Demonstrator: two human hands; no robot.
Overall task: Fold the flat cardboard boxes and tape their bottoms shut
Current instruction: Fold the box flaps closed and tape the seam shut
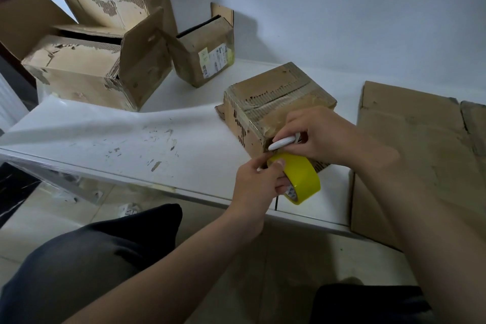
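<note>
White table (131,126): the upturned box (276,95) sits near the front edge.
Left hand (252,184): grips the yellow tape roll (302,179) just below the box's near side.
Right hand (323,137): pinches a white cutter (282,142) at the box's near corner.
Cut: probably cleanest with the tape kept taut and the cutter close to the cardboard.
Room: flat cardboard (415,144) crowds the right; folded boxes (86,71) stand well apart on the left.

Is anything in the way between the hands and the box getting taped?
No, nothing visible. The left hand holds the tape roll right at the box, and the right hand holds a white tool at its near corner. The other boxes stand apart, back left; the flat cardboard lies to the right.
</note>
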